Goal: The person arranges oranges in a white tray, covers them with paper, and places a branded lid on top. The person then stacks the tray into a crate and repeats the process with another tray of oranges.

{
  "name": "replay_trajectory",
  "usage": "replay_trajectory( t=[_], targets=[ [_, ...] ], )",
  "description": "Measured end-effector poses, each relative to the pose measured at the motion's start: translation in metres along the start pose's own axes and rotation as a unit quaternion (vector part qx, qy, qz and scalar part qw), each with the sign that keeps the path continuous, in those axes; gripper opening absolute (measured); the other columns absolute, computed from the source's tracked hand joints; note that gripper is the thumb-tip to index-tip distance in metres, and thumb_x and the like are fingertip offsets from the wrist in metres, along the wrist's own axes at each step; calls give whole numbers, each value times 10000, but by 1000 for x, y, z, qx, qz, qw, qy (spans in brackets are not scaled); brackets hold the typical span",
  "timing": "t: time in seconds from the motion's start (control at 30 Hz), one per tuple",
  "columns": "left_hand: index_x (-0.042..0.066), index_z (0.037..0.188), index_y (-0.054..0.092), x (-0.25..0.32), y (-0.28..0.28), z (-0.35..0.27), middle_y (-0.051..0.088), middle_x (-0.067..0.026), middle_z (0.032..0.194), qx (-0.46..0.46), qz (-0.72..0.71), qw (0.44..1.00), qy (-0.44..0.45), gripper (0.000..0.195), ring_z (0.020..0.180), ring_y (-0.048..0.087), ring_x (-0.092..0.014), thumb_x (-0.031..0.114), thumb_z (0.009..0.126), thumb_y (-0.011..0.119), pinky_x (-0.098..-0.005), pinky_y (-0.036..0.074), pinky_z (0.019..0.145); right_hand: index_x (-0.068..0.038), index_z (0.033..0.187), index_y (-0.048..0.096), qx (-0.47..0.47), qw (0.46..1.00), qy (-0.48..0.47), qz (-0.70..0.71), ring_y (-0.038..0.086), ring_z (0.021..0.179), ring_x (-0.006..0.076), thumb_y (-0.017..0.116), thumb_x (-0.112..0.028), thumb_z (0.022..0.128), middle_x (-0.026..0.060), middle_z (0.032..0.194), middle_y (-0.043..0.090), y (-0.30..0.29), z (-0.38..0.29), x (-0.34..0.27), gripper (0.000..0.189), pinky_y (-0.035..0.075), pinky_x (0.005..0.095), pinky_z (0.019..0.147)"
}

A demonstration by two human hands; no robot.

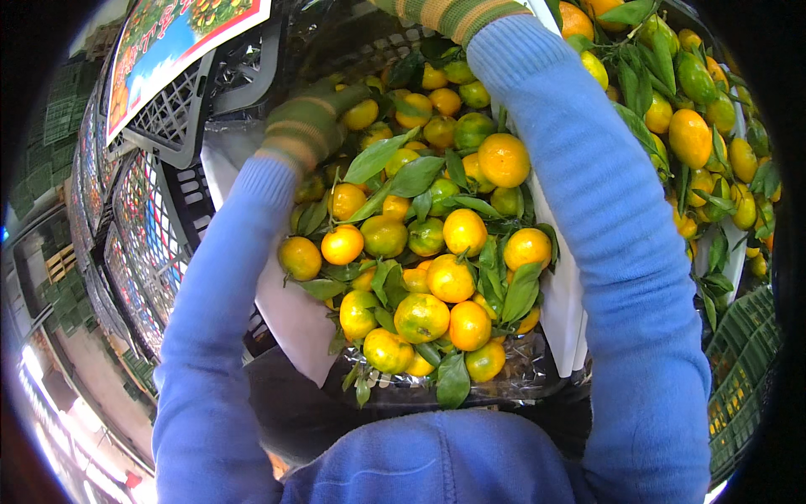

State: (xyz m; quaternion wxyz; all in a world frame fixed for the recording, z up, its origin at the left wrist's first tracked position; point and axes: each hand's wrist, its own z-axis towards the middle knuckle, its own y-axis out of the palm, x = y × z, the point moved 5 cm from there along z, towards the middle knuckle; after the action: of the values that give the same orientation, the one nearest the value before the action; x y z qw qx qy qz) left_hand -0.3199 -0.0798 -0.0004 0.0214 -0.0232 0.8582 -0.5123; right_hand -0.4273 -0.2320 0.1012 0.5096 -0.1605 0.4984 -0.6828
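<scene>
My left hand [313, 123], in a green-and-tan striped knit glove, reaches to the far left side of the heap of mandarins [415, 246]. Its blurred fingers lie beside a yellow-green mandarin [361, 115]; whether they grip anything is unclear. Of my right hand [463, 14], similarly gloved, only the wrist and back show at the top edge, with the fingers cut off. The heap mixes orange and green fruit with leafy stems. It lies in a black plastic crate [434, 390] lined with clear film, between white sheets [296, 321] at both sides.
More leafy mandarins [689, 132] fill the right side, above a green plastic crate [746, 372]. Black mesh crates [148, 239] stack at left, beneath a printed card [182, 50] bearing writing and fruit pictures. Green crates [66, 120] stand on the floor beyond.
</scene>
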Motion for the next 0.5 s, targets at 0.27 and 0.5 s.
replay_trajectory(
  t=[0.27, 0.5],
  targets=[
    [85, 1063, 678, 40, -54, -142, 685, -95, 902, -36, -203, 958, 201, 282, 792, 669, -267, 92, 782, 705, -369, 539, 715, -121, 940, 667, 59, 998, -28, -6, 656, 901, 333, 563, -147, 876, 125, 932, 675, -11, -6, 4, 124, 520, 439, 801],
    [160, 1417, 471, 9, -25, -28, 598, -195, 1295, 16, -195, 980, 25, 670, 1149, 611, -309, 355, 831, 731, -405, 494, 961, -118, 920, 660, 60, 997, -51, 13, 651, 895, 342, 565, -159, 876, 123, 910, 674, -4, -2, 5, 112, 518, 449, 793]
  ],
)
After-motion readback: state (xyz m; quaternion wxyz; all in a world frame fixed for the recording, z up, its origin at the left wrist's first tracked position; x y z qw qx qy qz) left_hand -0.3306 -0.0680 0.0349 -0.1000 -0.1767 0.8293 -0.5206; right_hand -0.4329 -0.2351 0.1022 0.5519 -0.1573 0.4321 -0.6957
